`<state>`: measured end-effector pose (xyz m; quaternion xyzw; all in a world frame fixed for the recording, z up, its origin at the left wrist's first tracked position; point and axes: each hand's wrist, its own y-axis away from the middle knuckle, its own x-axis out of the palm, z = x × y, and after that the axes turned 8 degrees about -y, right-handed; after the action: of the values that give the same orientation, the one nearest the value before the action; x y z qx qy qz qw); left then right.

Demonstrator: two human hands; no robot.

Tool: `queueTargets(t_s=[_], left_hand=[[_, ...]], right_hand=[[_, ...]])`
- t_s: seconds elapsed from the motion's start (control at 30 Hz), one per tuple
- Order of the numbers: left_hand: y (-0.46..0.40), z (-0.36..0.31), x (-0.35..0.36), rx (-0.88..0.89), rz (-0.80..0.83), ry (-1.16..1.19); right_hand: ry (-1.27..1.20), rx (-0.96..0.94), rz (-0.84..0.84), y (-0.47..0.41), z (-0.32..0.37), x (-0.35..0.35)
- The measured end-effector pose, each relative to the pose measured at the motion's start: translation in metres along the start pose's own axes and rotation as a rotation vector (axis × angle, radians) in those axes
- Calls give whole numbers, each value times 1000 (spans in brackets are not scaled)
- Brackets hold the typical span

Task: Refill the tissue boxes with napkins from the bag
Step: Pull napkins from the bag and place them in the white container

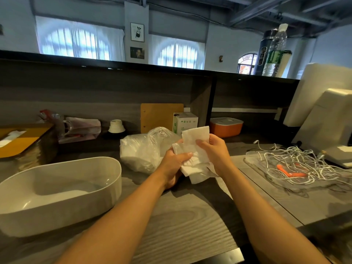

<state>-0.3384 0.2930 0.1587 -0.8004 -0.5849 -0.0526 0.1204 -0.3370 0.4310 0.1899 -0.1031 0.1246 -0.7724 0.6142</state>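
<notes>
Both hands are up over the middle of the bench (181, 216), working a stack of white napkins (194, 149) between them. The left hand (174, 164) has its fingers (185, 156) curled round the lower part of the stack, thumb pressed across the front, while the right hand (213, 149) pinches the upper right edge. It looks like the stack is being squared up or peeled apart so it goes into a box tidily.

The plastic bag (144, 149) they come from lies just behind the hands, crumpled, mouth toward the person, with more white paper inside. That keeps the next handful within easy reach.

The open white tissue box (62, 189) sits near and to the left, lid off, and appears hollow but for a pale layer at the bottom; I cannot tell whether that is paper. Its rim is low and its mouth is wide. At the far left a wooden-topped box (21, 141) already shows a tissue poking through its slot, so that one seems filled.

Between the hands and the white box the way looks unobstructed, a short swing leftward. To the right a tray of tangled white cables (297, 164) lies near the right forearm, so the elbow wants watching. An orange box (226, 126) stands at the far back under the shelf.
</notes>
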Motion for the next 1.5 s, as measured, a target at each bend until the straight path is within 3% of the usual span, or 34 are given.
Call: queueTargets(t_s=[0.33,0.4,0.57,0.8,1.0,1.33,1.43,1.5], left_hand=[[-5,-2,0,-31,-97,63],[-4,-3,0,-17,-108,76],[-1,-3,4,12,-62,38],[-2,3,0,93,-72,-70],[-3,0,1,71,-115,13],[-6,-3,-1,-46,-188,161],[-8,-2,-3,-69,-227,195],[-8,-2,-4,-85,-235,202]], right_hand=[[-381,1,-332,-4,9,-11],[-466,55,-305,-2,11,-9],[-189,178,-155,9,-5,23],[-173,327,-69,10,-8,22],[-132,154,-147,9,-10,16],[-299,11,-317,3,-2,3],[-462,32,-373,5,6,-2],[-604,29,-310,9,14,-8]])
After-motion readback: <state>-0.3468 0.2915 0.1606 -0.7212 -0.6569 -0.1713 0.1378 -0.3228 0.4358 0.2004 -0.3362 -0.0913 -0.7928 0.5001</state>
